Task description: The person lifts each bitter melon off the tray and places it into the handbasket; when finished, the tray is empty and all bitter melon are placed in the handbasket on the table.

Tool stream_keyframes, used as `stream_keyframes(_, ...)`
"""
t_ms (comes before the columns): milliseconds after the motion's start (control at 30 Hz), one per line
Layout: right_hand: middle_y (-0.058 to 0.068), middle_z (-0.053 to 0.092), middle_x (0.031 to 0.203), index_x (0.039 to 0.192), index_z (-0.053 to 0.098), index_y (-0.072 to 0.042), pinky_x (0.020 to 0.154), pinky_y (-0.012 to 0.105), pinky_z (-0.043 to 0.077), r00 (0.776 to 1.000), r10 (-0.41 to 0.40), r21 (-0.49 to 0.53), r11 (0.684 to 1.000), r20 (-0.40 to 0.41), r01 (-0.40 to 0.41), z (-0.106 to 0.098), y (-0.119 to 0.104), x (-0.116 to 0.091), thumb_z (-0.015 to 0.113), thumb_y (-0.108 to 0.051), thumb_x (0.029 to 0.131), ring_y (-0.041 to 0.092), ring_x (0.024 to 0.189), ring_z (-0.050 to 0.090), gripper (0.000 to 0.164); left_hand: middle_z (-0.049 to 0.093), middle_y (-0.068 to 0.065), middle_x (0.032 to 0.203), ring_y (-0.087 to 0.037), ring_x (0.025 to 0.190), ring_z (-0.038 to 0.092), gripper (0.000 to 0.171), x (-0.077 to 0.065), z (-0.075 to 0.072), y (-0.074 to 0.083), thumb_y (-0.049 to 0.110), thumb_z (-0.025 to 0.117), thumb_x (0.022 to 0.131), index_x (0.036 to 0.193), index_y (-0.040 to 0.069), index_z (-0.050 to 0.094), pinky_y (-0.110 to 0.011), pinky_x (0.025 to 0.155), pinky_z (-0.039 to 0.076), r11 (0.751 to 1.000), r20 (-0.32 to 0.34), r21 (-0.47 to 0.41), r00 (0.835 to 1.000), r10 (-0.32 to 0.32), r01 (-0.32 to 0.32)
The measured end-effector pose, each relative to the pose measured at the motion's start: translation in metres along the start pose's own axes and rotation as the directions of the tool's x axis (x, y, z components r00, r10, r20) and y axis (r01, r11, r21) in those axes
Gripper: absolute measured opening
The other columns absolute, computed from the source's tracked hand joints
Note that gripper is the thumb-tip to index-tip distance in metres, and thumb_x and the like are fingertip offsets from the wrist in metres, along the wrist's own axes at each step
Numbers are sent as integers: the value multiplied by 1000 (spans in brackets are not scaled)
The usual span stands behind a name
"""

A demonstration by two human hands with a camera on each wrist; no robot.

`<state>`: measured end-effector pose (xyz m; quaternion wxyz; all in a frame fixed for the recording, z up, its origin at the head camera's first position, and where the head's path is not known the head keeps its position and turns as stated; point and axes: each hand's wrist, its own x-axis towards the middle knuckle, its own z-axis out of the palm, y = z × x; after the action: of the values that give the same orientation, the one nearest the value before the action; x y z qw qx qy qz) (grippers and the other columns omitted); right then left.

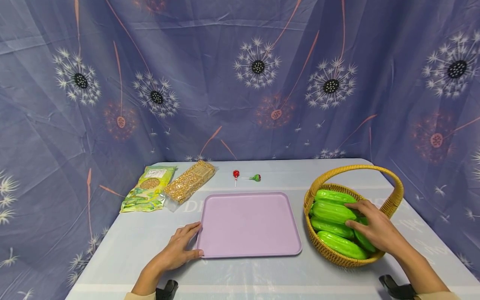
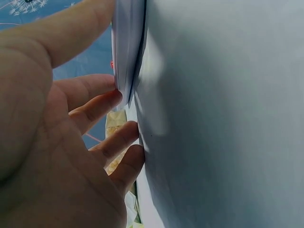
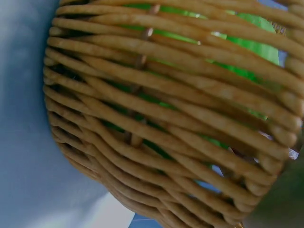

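Observation:
A lilac tray (image 1: pixel 249 225) lies flat on the table. My left hand (image 1: pixel 176 250) rests at its left side, the fingers fairly straight and touching the rim; the left wrist view shows fingertips (image 2: pixel 109 84) against the tray's edge. On the right stands a wicker basket (image 1: pixel 318 248) with a tall handle, holding several glossy green cucumbers (image 1: pixel 341 246). My right hand (image 1: pixel 375 225) reaches under the handle, thumb and fingers on either side of the right end of an upper cucumber (image 1: pixel 331 211). In the right wrist view the basket's woven wall (image 3: pixel 161 104) hides the fingers.
Behind the tray lie a red lollipop (image 1: pixel 236 173) and a green lollipop (image 1: pixel 256 178). A clear bag of yellow kernels (image 1: pixel 191 181) and a green-yellow packet (image 1: pixel 150 187) lie at the back left. A blue dandelion-print curtain (image 1: pixel 225 104) rises behind the pale table.

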<state>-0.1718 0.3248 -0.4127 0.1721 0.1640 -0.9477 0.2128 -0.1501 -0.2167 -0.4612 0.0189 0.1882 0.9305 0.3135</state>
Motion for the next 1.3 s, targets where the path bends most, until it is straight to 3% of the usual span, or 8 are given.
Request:
stream_keyframes(600,18,55,113,120,58,-4,81,59,39,1000,14,26,1000,22,-15,0,3,2,74,-20,81,42,106,50,45,44,-12,144,-32,121,42,75,-1,0,2,37,74,78,138,1,46,-56,96,35,999,-29,38,999,22,-21)
stream_keyframes(800,17,56,112,121,59,-5,77,55,41,1000,11,18,1000,-26,-10,-5,-3,1,77,-22,78,35,100,51,49,43,-14,144,-34,123,41,75,0,-4,2,38,73,79,138,0,46,-58,97,34,999,3,42,1000,23,-23)
stream_keyframes(967,15,57,111,121,60,-5,78,47,40,994,-37,20,999,-106,39,-9,-21,1,78,-18,76,32,100,51,50,46,-14,140,-33,122,42,74,3,-13,6,37,73,79,137,0,46,-57,99,35,999,16,44,1000,-2,1)
stream_keyframes(1133,11,58,110,117,62,-6,80,33,33,974,-121,3,992,-194,123,-10,-45,4,81,-12,71,27,101,49,50,48,-11,139,-31,124,42,65,6,-20,14,34,70,83,137,4,48,-55,99,36,999,-54,46,999,-1,3)
stream_keyframes(1300,9,59,111,116,63,-7,85,30,31,949,-191,5,980,-250,199,-6,-68,7,83,-9,66,26,105,48,54,47,-11,141,-30,124,42,59,8,-26,25,31,68,86,137,8,48,-54,96,39,995,-166,86,984,71,-57)
